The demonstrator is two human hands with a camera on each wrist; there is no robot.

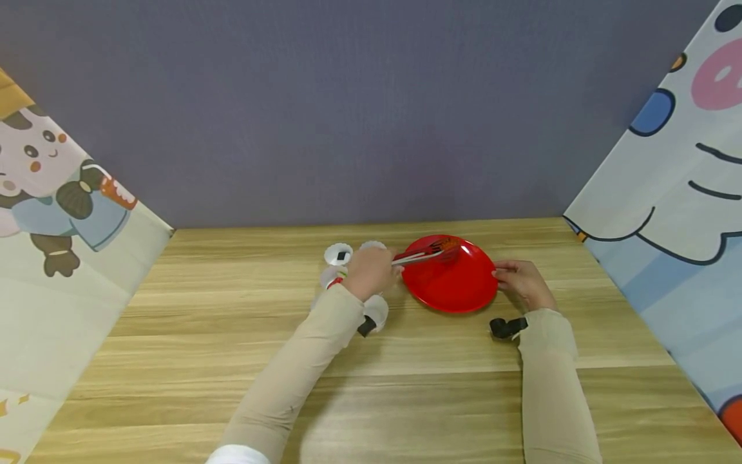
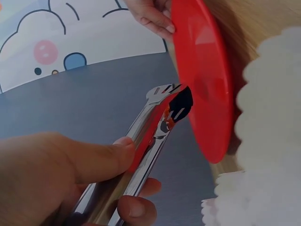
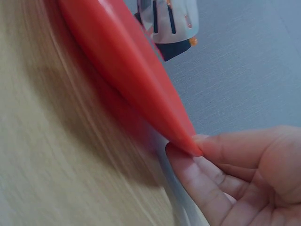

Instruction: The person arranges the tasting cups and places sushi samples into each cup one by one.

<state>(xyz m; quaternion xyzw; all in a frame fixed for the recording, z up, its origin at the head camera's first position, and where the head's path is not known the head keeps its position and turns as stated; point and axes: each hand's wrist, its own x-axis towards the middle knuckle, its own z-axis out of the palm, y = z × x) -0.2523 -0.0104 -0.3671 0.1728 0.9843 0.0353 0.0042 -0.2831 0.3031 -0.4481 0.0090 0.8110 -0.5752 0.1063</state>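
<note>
My left hand (image 1: 371,270) grips metal tongs (image 2: 141,155) with its thumb and fingers. A small black-and-orange piece (image 2: 181,102) is held in the slotted tips of the tongs, over the far part of a round red plate (image 1: 455,283). In the right wrist view this piece (image 3: 175,49) shows partly, behind the slotted tip. My right hand (image 1: 524,283) pinches the plate's right rim between thumb and fingers. The right wrist view shows the plate (image 3: 131,75) from its edge, with a shadow below it on the wood.
Several white scalloped cups or liners (image 1: 338,254) lie left of the plate, partly hidden under my left hand. One bears a black piece (image 1: 341,256). The wooden table (image 1: 174,335) meets a grey back wall (image 1: 371,116), with cartoon-printed panels at both sides.
</note>
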